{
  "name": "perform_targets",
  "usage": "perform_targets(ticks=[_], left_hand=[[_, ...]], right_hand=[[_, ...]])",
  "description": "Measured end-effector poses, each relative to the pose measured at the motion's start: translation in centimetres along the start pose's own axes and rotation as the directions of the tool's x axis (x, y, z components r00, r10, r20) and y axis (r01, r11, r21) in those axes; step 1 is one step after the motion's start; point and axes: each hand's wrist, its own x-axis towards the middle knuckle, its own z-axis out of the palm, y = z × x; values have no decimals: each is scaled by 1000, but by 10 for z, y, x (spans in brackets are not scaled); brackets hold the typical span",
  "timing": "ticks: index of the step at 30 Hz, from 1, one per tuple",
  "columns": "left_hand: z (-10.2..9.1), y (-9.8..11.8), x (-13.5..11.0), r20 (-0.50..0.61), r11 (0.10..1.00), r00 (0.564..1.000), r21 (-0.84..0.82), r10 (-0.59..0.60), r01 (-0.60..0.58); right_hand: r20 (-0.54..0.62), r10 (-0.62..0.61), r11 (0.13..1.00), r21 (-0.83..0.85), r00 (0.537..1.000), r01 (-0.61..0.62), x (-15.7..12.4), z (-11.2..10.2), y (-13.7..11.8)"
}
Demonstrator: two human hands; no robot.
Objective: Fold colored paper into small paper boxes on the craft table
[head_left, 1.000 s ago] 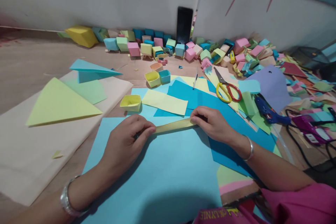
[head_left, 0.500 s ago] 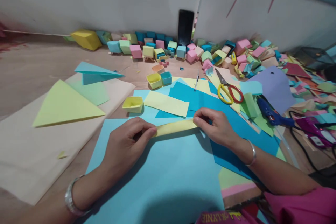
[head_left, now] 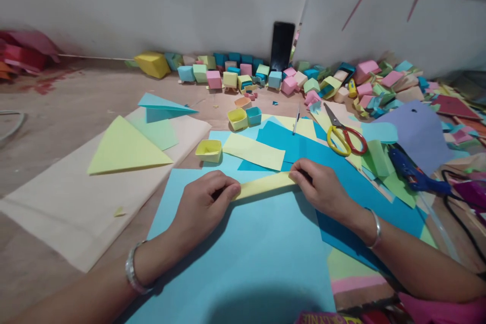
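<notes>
A narrow pale yellow paper strip point(head_left: 265, 186) is stretched between my two hands, just above a large light blue sheet point(head_left: 243, 248). My left hand point(head_left: 207, 200) pinches its left end between thumb and fingers. The right end is pinched by my right hand point(head_left: 317, 185). Beyond the strip lies a flat pale yellow paper rectangle point(head_left: 254, 152), partly over darker blue paper point(head_left: 341, 182). A small yellow paper box point(head_left: 208, 151) stands to its left, with another yellow box point(head_left: 237, 119) and a blue box point(head_left: 254, 116) farther back.
Scissors point(head_left: 343, 134) with red and yellow handles lie at the right, near a blue glue gun point(head_left: 415, 174). A black phone point(head_left: 283, 45) leans on the wall behind a row of paper cubes point(head_left: 230, 80). Folded yellow paper point(head_left: 127, 149) rests on a cream sheet point(head_left: 68, 212) at left.
The view has turned slightly left, so everything appears shifted to the right. Both hands keep their pinch on the strip, which looks unchanged.
</notes>
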Motion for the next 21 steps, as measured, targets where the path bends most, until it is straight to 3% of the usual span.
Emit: perform_targets(ticks=[12, 18, 21], left_hand=[[2, -7, 1, 130, 977, 992, 212, 6, -34], [3, -7, 0, 162, 963, 987, 267, -12, -32], [3, -5, -1, 195, 963, 980, 270, -27, -27]], right_hand=[[61, -123, 985, -116, 990, 130, -4, 11, 4], [77, -35, 982, -184, 996, 49, -3, 11, 4], [48, -72, 943, -321, 996, 83, -5, 12, 2]])
